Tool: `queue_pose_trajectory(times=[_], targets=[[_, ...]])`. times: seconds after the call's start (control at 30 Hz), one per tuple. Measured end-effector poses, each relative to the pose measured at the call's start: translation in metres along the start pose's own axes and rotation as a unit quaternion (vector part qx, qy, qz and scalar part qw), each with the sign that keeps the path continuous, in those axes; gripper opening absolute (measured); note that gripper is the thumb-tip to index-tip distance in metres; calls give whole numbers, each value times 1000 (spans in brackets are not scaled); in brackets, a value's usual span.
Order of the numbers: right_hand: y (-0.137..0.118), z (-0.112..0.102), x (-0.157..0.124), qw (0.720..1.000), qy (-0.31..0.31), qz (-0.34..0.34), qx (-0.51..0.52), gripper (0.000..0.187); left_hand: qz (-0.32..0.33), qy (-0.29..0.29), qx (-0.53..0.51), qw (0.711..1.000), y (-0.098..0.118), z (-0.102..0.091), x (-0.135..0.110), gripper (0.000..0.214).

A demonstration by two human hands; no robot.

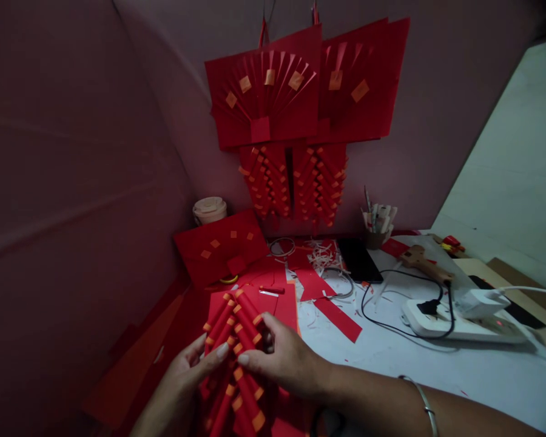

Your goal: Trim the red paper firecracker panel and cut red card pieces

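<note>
A paper firecracker string (239,318), made of several red tubes with orange bands at their ends, lies slantwise in two rows at the near edge of the table. From its left side my left hand (195,367) grips it, thumb pressed on the tubes. My right hand (284,355) holds the opposite side, its thumb close to the middle line and its fingers curled behind. Under and beyond the string are red paper sheets (289,303). Just past its top end rests a small red cutter-like tool (272,290).
Red fan decorations (261,91) and finished firecracker strings (318,182) hang at the back. A phone (358,260), a pen cup (377,237), a glue gun (421,260) and a power strip (464,325) with cables occupy the right. Paper shreds (321,255) and a white lidded tub (210,210) are farther back.
</note>
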State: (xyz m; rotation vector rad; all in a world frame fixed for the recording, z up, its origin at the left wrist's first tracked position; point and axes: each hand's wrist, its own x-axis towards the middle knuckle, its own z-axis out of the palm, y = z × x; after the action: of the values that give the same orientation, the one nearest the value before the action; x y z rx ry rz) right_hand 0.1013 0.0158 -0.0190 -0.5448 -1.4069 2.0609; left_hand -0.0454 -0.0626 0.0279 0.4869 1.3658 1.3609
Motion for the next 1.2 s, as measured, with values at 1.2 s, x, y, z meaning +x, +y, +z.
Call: queue_pose_trajectory(times=[1.2], targets=[[8,3,0,1000,-23,-8,2,37,12,-9,3,1000,-4,-9,1,49]])
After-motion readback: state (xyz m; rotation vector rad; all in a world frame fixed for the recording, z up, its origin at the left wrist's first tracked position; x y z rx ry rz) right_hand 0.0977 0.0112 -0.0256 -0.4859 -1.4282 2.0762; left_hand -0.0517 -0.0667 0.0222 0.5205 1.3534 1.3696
